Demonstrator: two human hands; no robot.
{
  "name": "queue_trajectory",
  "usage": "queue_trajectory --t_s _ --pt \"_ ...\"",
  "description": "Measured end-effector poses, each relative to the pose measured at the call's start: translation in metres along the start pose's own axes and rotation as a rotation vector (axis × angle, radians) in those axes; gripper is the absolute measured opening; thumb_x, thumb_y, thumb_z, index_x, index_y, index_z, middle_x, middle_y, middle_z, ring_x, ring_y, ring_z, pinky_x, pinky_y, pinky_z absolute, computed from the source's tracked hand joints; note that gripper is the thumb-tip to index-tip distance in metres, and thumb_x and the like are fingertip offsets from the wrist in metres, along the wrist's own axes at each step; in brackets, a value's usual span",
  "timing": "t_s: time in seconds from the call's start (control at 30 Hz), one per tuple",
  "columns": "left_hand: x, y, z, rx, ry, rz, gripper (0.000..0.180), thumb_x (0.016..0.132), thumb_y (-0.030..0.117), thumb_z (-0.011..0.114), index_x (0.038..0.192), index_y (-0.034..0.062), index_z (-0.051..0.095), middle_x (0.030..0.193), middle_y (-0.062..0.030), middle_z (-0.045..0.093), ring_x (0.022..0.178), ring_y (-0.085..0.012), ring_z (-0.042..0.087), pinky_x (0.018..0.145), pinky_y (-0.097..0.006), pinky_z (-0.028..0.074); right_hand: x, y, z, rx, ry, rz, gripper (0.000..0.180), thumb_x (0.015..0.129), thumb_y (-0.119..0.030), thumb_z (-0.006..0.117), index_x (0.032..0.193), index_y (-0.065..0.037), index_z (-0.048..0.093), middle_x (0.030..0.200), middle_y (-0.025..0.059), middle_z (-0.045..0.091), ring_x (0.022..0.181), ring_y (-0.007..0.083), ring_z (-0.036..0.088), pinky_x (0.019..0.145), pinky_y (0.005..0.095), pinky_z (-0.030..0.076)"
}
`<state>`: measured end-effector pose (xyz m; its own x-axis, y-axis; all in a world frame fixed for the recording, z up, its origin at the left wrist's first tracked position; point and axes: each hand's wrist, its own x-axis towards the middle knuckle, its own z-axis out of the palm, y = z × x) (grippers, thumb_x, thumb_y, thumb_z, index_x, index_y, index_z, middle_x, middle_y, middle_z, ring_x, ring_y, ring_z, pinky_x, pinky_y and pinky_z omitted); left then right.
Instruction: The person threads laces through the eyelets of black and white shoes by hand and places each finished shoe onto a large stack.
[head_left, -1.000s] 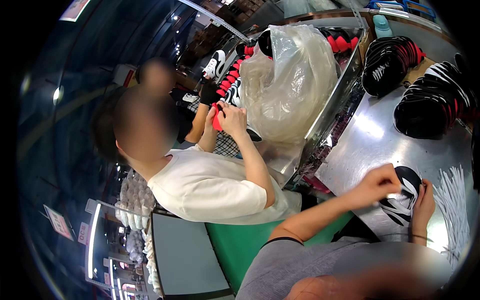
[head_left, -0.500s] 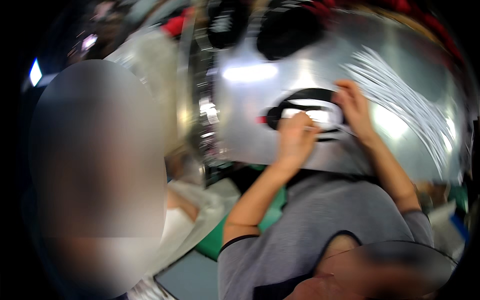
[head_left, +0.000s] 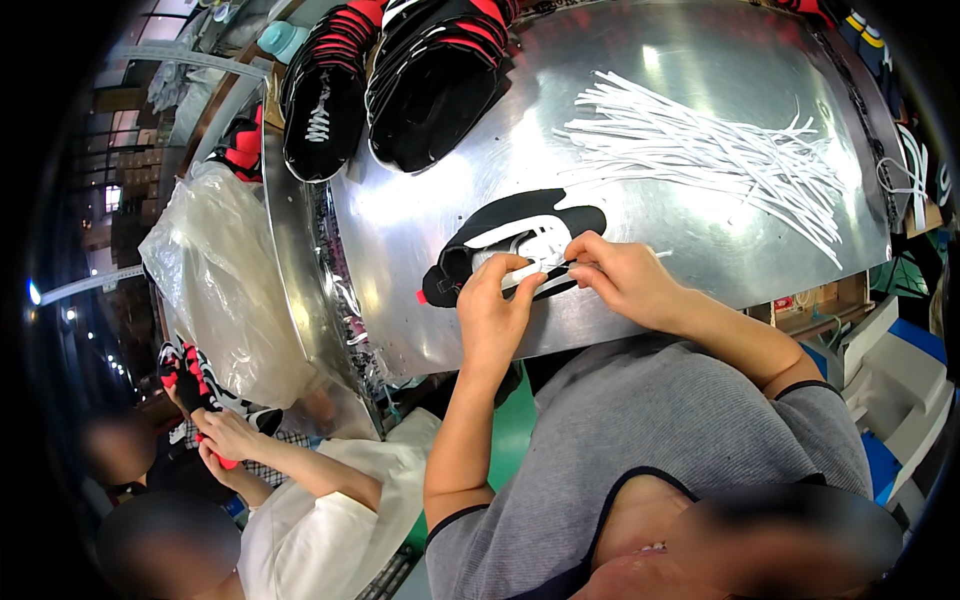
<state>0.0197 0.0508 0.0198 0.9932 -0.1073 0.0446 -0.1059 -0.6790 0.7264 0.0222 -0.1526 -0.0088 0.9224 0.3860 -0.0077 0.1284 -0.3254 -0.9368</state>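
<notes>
Now both hands meet over the lacing area: the left hand [head_left: 488, 318] has thumb and forefinger closed on the white-trimmed shoe upper [head_left: 512, 213], and the right hand [head_left: 630, 282] pinches its fingertips together just beside them — whatever sits between those tips is too fine to make out. Half a second ago that right hand was out at the far end of the upper; here it has come in next to the left. The upper lies on the metal bench [head_left: 400, 260], near its front edge, red tab [head_left: 421, 297] to the left. Beyond it, a loose spread of white laces [head_left: 710, 150]; up and left, two stacks of black uppers [head_left: 425, 110]. Left of the bench sits a clear plastic bag [head_left: 220, 290], and below it a co-worker in a white shirt [head_left: 325, 535]. A second back that neighbour filled mid-view — now the bench does.
</notes>
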Motion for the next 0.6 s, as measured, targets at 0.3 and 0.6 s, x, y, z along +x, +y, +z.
queue_trajectory --t_s 0.3,0.6 --pt "-0.001 -0.003 0.004 -0.014 0.007 0.005 0.021 0.078 0.011 0.078 0.091 -0.0001 0.065 0.083 -0.0152 0.067 0.075 -0.0322 0.065 0.068 -0.037 0.049 0.002 0.002 0.004 -0.045 -0.031 0.002 0.02 0.094 -0.018 0.061 0.106 -0.006 0.051 0.066 0.0107 0.061 0.062 0.0309 0.062 0.058 0.041 0.047" --pt "-0.016 -0.002 0.01 0.011 0.06 0.083 0.018 0.081 0.008 0.075 0.096 -0.0009 0.069 0.09 -0.0161 0.071 0.083 -0.0291 0.069 0.076 -0.034 0.052 0.012 -0.005 0.023 -0.013 -0.047 0.167 0.019 0.096 -0.013 0.056 0.105 -0.002 0.044 0.073 0.0149 0.065 0.072 0.0337 0.067 0.064 0.0418 0.05"
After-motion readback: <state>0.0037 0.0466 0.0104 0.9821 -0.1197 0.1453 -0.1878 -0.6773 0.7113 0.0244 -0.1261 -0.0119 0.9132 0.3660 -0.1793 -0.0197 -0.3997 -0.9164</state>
